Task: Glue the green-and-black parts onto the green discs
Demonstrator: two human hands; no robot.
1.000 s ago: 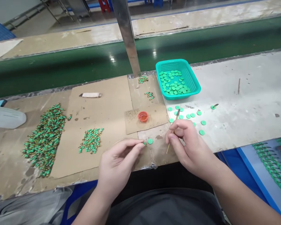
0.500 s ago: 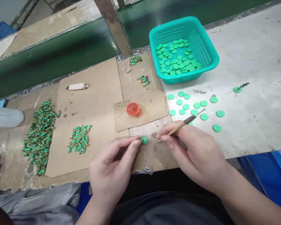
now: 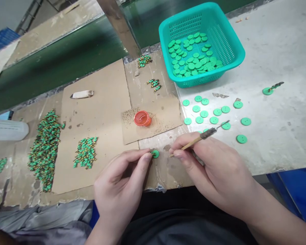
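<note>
My left hand (image 3: 122, 180) is closed, thumb and forefinger pinching a small green-and-gold piece, mostly hidden by the fingertips. Against that piece sits a green disc (image 3: 155, 154), just beyond the fingertips. In my right hand (image 3: 214, 170) is a thin wooden-handled tool (image 3: 193, 142) with a dark wrapped collar and a fine tip. One end of its handle points down towards the disc, a short gap away, while the fine tip points up and right over loose green discs (image 3: 214, 120) with small holes.
A red cup of liquid (image 3: 142, 118) stands on cardboard (image 3: 165, 122). Beyond the discs is a teal basket (image 3: 201, 81) of more discs. Green-and-gold pieces lie in a large pile (image 3: 44, 149) and a smaller one (image 3: 85, 153). A disc joined to a figure (image 3: 267, 91) lies right.
The view has shifted slightly, bringing the basket nearer the top. Both hands keep their grips and nearly the same positions.
</note>
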